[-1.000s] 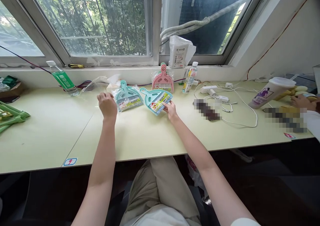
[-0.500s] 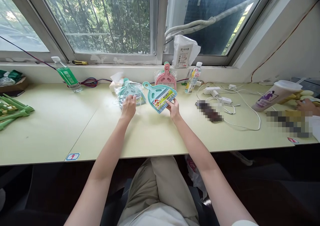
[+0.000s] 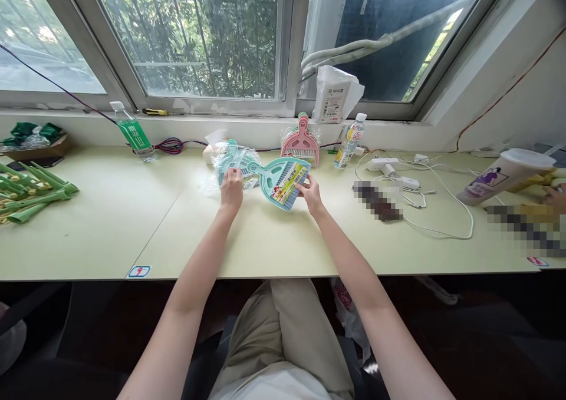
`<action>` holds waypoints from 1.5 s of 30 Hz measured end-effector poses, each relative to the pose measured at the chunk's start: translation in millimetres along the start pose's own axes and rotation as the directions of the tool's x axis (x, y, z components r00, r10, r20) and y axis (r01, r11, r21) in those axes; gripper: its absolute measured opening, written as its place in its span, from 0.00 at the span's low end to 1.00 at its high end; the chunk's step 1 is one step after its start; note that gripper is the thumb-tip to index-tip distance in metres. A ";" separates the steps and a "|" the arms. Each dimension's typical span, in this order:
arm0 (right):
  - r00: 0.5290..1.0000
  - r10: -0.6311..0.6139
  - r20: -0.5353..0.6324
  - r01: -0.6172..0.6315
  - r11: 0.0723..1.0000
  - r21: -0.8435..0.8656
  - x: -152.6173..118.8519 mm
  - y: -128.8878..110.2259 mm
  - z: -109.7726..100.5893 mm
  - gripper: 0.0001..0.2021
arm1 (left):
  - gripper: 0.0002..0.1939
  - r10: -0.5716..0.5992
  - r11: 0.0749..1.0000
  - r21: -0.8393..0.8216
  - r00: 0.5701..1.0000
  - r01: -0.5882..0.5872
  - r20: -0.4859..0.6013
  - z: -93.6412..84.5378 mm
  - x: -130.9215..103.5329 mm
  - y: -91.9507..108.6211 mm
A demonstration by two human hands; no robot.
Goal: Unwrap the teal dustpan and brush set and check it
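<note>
A: From the head camera, what had changed over that last second?

B: The left hand [image 3: 231, 189] had come in from the bare surface [image 3: 283, 241] to the bagged teal dustpan set [image 3: 233, 159], fingers curled onto its clear wrapper. The right hand [image 3: 312, 192] had kept hold of the loose teal dustpan [image 3: 279, 179] by its wide lower edge, fingers closed on it, and the pan had swung so its handle pointed left toward the bagged set. The view had also drifted a little to the left.

A: Where did that dustpan sit?

B: Mid-surface, just past both hands, its handle end touching the bagged one.

A: Shapes and materials?

B: Hard, smooth plastic, a flat scoop narrowing to a looped handle, with a small brush nested inside. A pink dustpan set [image 3: 301, 142] in crinkly film leaned upright against the wall under the window.

A: Any writing?

B: A colourful card label lay across the teal pan, its print too small to read. The water bottle [image 3: 132, 132] at the back left had a green label with white characters I couldn't make out. A lidded cup [image 3: 502, 175] at the right showed a purple figure.
</note>
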State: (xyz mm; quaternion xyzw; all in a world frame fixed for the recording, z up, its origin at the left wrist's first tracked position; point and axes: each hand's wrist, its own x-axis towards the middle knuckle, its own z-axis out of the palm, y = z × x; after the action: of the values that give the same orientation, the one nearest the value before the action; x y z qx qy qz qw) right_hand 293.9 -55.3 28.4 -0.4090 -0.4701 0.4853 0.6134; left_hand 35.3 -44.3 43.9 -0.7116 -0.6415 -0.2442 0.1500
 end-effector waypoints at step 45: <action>0.998 0.049 0.045 -0.050 0.999 0.019 -14.1 7.1 31.4 0.23 | 0.27 0.257 0.953 -0.165 0.966 -0.253 0.004 -4.4 -9.0 31.8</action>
State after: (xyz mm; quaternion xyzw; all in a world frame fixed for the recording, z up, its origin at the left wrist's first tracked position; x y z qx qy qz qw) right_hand 260.6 -66.3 26.1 -0.4033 -0.4683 0.5142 0.5946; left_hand 65.4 -58.3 45.9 -0.8013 -0.5241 -0.2654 0.1132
